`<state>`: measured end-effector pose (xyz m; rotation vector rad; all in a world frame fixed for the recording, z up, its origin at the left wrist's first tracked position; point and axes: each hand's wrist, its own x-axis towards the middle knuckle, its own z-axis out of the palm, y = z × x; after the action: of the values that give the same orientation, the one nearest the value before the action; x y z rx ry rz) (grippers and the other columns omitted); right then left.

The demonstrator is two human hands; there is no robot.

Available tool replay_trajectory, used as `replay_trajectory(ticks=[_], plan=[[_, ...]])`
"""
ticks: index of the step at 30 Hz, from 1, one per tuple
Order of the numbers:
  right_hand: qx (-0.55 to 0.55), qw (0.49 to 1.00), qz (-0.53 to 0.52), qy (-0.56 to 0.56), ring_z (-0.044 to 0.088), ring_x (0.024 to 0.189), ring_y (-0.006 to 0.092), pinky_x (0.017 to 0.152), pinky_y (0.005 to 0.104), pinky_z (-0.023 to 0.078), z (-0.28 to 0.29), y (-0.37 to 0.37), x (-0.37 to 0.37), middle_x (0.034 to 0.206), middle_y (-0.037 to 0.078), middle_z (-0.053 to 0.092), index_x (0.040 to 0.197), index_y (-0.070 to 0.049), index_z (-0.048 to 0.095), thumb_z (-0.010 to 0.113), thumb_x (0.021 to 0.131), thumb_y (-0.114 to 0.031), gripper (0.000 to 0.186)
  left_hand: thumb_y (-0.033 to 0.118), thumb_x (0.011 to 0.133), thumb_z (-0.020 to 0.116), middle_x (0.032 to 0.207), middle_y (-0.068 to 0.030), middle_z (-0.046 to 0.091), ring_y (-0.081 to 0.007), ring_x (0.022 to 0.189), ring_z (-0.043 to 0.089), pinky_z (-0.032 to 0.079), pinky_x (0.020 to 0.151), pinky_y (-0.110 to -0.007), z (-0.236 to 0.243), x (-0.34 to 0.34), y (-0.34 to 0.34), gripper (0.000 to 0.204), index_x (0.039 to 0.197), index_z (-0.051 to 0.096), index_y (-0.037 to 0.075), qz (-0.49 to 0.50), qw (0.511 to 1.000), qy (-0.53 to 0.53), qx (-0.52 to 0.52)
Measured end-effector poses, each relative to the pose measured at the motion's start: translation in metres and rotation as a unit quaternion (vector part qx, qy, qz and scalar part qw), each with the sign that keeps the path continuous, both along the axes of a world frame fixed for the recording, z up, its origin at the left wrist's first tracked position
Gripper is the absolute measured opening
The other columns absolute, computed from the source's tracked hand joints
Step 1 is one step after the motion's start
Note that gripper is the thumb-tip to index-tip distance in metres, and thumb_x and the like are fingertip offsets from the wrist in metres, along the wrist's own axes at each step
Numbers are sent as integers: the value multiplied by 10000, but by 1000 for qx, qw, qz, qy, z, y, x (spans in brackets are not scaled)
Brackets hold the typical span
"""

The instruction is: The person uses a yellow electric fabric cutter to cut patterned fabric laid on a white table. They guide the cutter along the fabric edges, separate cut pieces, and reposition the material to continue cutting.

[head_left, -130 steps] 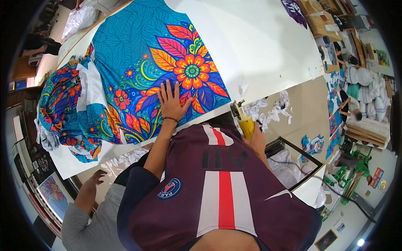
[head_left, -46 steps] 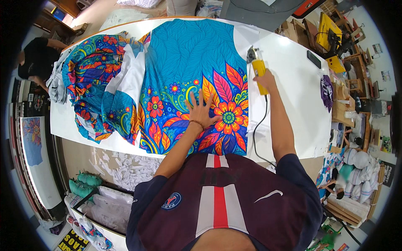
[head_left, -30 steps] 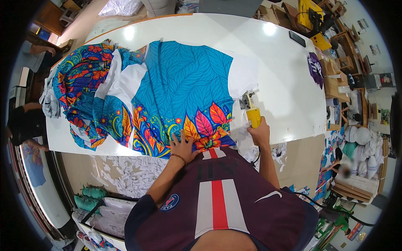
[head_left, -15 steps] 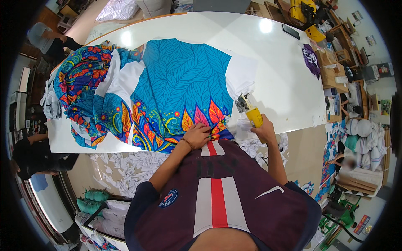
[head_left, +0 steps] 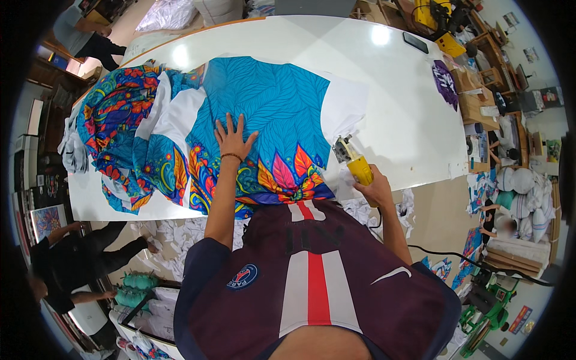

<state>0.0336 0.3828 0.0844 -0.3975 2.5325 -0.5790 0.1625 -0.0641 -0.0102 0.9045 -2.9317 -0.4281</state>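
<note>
My left hand (head_left: 234, 141) lies with fingers spread on the turquoise printed fabric panel (head_left: 270, 90), whose lower part carries orange, pink and blue flowers and bunches at the table edge against my shirt. My right hand (head_left: 375, 189) grips a yellow electric cutter (head_left: 360, 168) by its body; the metal head rests at the panel's right edge, beside white backing material (head_left: 345, 105), and a black cord runs down from it. To the left of the panel a crumpled heap of the same colourful fabric (head_left: 120, 108) lies mixed with white pieces.
The white table (head_left: 408, 120) holds a phone (head_left: 415, 42) and purple fabric (head_left: 445, 84) at the right. Paper scraps (head_left: 162, 240) litter the floor. Two people are at the left, a standing one (head_left: 84, 36) and one in black (head_left: 66, 270); others work among sacks at the far right.
Since half a second ago, my left hand has moved up from the bunched lower edge and spread on the upper panel. The cutter has shifted slightly downward. The people at the left have moved.
</note>
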Motion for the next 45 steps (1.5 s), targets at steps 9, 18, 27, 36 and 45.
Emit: replay_trajectory(ticks=[9,18,27,36,45], plan=[[91,993,66,31,724,966,449,802,537,577,5,-12,-15,1026,216,755,1319,-140,540,841,777,-407,675,783,871,624,1745,-223,137,-519,1589,72,71,1246,-688,-14,12,35,1054,1657,333,145,-31,997,76,-8],[93,991,89,23,730,937,443,791,543,583,7,-20,-34,980,207,754,1286,-152,553,800,781,-436,630,811,769,694,1713,-224,236,-476,1585,148,96,1262,-657,-2,24,52,1132,1629,393,140,-134,989,66,-14],[103,991,84,16,728,953,447,804,549,582,3,-28,-36,1006,216,750,1294,-158,539,786,769,-448,649,758,789,724,1700,-228,259,-452,1582,175,120,1268,-641,-3,26,52,1078,1596,436,104,-131,986,102,3],[92,995,43,8,726,984,448,843,551,572,-1,-49,-26,1017,231,745,1292,-154,536,782,766,-452,652,710,827,720,1671,-245,307,-450,1567,218,148,1264,-637,-6,27,51,986,1562,485,95,-120,985,127,11],[95,995,-42,-8,726,1000,462,857,531,572,11,-96,-11,1049,262,746,1221,-62,559,797,763,-414,624,679,838,727,1673,-245,298,-449,1570,208,136,1269,-634,-7,27,49,970,1569,472,94,-117,984,130,30]])
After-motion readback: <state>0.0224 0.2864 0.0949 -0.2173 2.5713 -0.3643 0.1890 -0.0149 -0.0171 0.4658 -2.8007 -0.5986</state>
